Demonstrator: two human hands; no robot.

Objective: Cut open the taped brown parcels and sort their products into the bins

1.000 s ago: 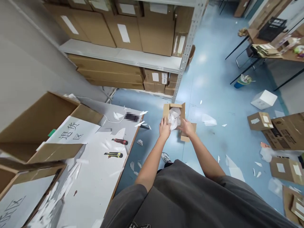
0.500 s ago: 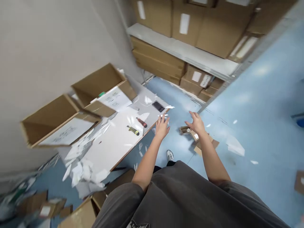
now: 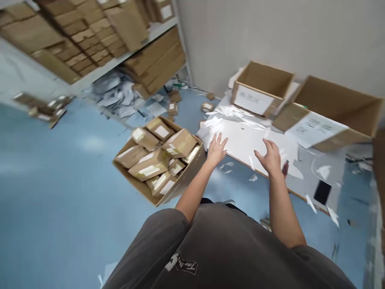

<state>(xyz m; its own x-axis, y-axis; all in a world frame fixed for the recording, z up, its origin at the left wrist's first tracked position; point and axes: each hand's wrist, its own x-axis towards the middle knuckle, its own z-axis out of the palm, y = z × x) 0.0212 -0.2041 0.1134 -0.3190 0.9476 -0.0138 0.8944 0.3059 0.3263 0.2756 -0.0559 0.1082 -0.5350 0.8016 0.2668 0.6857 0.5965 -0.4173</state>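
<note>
Holds out empty left hand and right hand, with fingers spread, near the scrap-strewn worktop, just right of an open carton of taped cardboard parcels, probably heavy but stiff-walled, best gripped under opposite bottom edges.

Bright, fairly even light falls throughout. At nine o'clock the blue floor carries a soft glare, and just off centre toward three, the white tabletop nearly washes out. Shade gathers inside the open carton at two. Blur smears the shelves between ten and eleven; wide-angle distortion slants upright lines near the edges.
</note>
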